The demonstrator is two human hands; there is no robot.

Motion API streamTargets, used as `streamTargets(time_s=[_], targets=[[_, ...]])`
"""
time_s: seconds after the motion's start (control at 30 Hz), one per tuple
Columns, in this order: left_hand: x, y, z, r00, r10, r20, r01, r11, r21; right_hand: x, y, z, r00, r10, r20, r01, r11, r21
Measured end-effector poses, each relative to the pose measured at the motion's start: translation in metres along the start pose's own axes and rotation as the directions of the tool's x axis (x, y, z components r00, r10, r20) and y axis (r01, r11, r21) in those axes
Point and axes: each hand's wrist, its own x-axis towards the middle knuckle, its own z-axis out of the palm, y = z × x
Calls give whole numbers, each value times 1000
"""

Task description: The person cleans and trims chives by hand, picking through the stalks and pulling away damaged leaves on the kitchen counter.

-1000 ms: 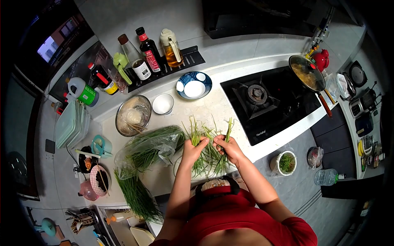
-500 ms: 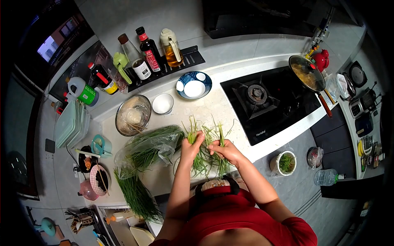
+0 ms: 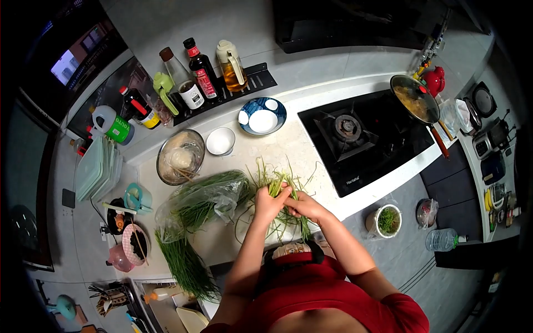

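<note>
Hands have just come together: the left hand [image 3: 268, 204], bare and palm inward, meets the right hand [image 3: 305, 206] at the fingertips, where moments ago each stood apart with its own bunch. The left fingers are curled closed around slender green stems with pale ends [image 3: 275, 185], which poke up beyond the grip. The right fingers are bent and drawn in on more of them, though the exact pinch is hidden; their darker lengths hang toward the body. The two bunches therefore seem to meet at one place between the hands.

Just left of the grip lies a clear crinkled plastic bag [image 3: 224, 205] holding dark green stalks, and farther left, nearer the body, a thick loose bundle of long green stalks [image 3: 186, 269]. Pale stone countertop [image 3: 300, 147] stretches beyond the grip, with a small round white bowl [image 3: 221, 141] beyond and to the left.
</note>
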Motion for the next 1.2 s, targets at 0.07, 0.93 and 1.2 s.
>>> streamTargets(time_s=[0.07, 0.93, 1.2], targets=[[3, -10, 3, 997, 34, -72, -39, 996, -78, 1, 5, 1, 995, -91, 45, 88, 994, 70], [-8, 2, -9, 999, 9, -46, -15, 990, -143, -12, -8, 7, 947, -187, -261, 255, 933, 255], [3, -19, -20, 894, 378, -240, -239, 856, 459, -17, -9, 2, 953, -114, -279, 186, 951, 246]])
